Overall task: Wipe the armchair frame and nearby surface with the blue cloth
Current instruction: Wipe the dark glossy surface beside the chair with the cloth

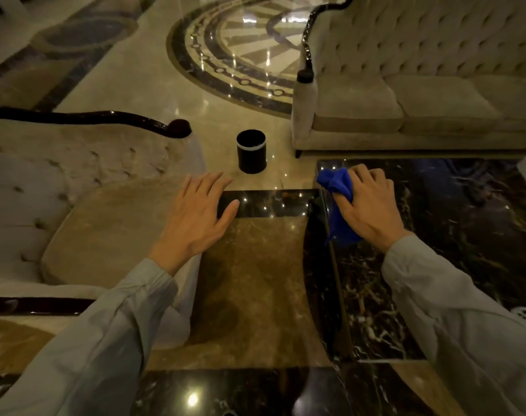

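Right hand (368, 205) closed loosely over the blue cloth (338, 190), fingers curled on top, palm pressing it down on the near-left corner of the dark marble table (466, 235). Part of the cloth bunched ahead of the knuckles, part hanging over the table edge below the wrist. Left hand (198, 211) empty, fingers spread and nearly flat, hovering or resting just past the front edge of the armchair cushion (111, 232); contact with the cushion not clear from this angle.

Judged from this: now busy with the "nearby surface" part of the task, at the table corner only. Rest of the tabletop, to the right of the right hand and beyond it, looking glossy, but impossible to say whether wiped or not.

Armchair frame: dark curved wooden arm (105, 118) well beyond the left hand, to the left, and a second dark rail (39, 304) close to the left sleeve. No cloth near either of them. Whether already cleaned, cannot tell; both shiny, no marks visible.

Black bin (251, 151) on the floor between both hands, farther away, apart from everything. Sofa (421, 109) beyond the right hand, not part of the work.

Probably left: remaining table surface, perhaps the frame.
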